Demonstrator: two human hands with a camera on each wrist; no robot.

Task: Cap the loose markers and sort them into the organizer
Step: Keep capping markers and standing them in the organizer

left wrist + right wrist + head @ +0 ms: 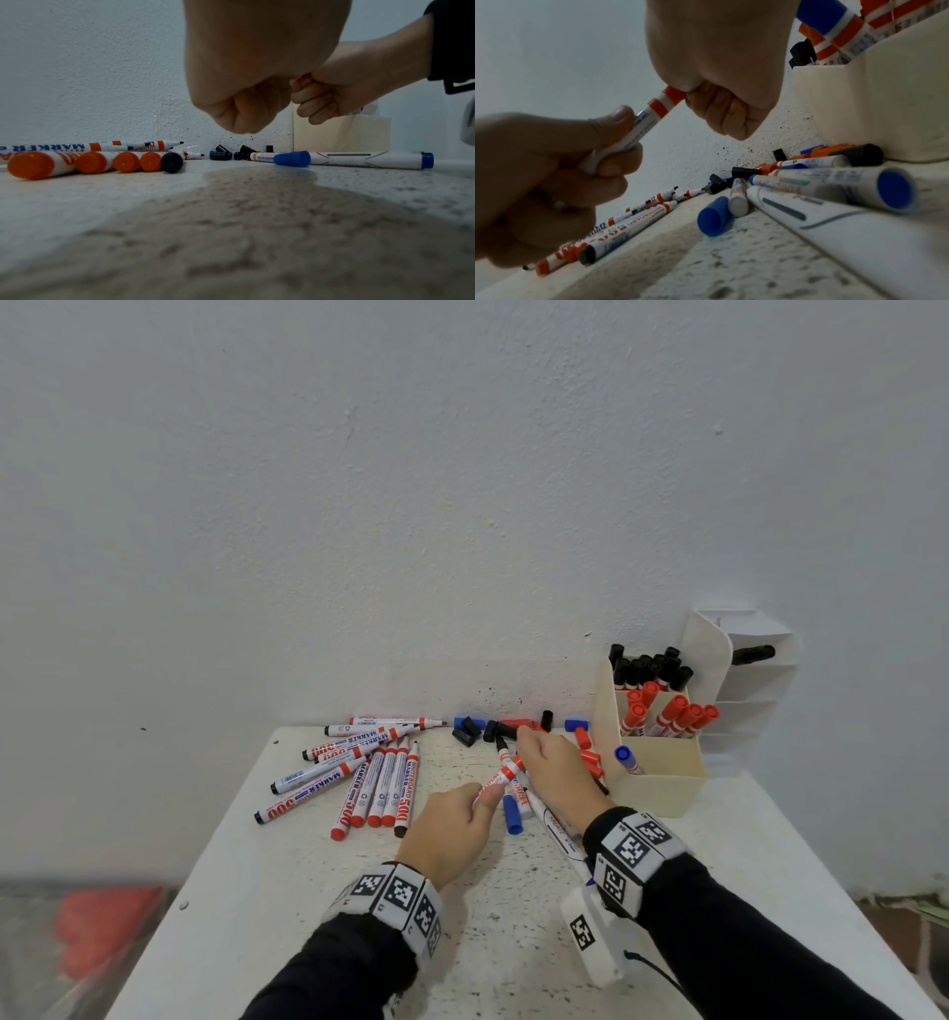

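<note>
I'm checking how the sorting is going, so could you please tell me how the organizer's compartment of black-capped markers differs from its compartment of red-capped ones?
The black-capped markers fill the organizer's rear compartment, nearest the wall; the red-capped markers fill the one just in front. The black caps are packed tightly together; the red ones fan out, leaning right. Both groups are capped and stand cap-up.

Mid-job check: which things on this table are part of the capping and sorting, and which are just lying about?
Part of the job:
- red marker, held by left hand and right hand
- uncapped markers
- loose caps
- organizer

Just there:
- white tagged device by the right wrist
- white tiered rack behind the organizer
</note>
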